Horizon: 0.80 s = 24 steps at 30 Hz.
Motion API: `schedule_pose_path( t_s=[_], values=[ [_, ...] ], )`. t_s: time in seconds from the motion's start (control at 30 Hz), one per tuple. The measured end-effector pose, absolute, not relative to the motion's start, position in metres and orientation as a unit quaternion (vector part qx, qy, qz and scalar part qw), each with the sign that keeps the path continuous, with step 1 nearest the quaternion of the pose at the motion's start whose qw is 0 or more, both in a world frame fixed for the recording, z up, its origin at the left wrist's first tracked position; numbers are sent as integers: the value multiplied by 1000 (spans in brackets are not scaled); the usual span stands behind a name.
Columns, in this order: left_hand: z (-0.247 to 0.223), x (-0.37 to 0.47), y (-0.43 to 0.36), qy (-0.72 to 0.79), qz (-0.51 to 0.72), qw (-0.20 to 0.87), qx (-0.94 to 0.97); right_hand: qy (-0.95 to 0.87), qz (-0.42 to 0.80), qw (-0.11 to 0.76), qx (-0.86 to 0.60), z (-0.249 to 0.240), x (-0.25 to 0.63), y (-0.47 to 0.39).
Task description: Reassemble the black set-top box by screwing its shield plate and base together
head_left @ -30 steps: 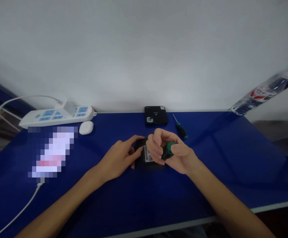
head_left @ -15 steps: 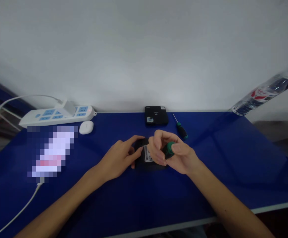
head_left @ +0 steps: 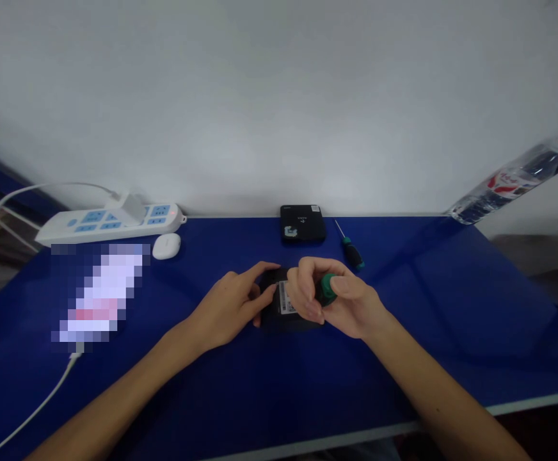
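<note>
A black box with a white barcode label [head_left: 285, 298] lies on the blue table in front of me. My left hand [head_left: 235, 302] presses its thumb and fingers on the left side of this box, gripping its edge. Above the box's right part, my right hand [head_left: 334, 296] is wrapped round a screwdriver with a green-capped black handle [head_left: 327, 289], held upright. The screwdriver's tip and the right part of the box are hidden behind the right hand.
Behind the hands sits another black box [head_left: 302, 223], with a second screwdriver [head_left: 352, 252] to its right. A power strip [head_left: 111, 221], a white case [head_left: 166, 246] and a blurred phone [head_left: 103, 291] on a cable are at left. A plastic bottle [head_left: 512, 182] leans at right.
The fingers of my right hand have shifted very slightly around the screwdriver handle. My left hand and the box under it have stayed in place.
</note>
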State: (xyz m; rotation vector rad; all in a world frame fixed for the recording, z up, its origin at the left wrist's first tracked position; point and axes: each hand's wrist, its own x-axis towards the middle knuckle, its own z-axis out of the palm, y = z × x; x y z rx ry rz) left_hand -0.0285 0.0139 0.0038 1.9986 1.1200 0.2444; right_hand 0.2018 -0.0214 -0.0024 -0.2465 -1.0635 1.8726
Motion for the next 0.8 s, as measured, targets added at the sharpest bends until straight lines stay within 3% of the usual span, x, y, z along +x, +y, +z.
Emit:
schedule_pose_path(
  t_s=[0.8],
  values=[
    [4, -29, 14, 444, 85, 397, 799, -460, 750, 462, -109, -2, 203, -21]
  ],
)
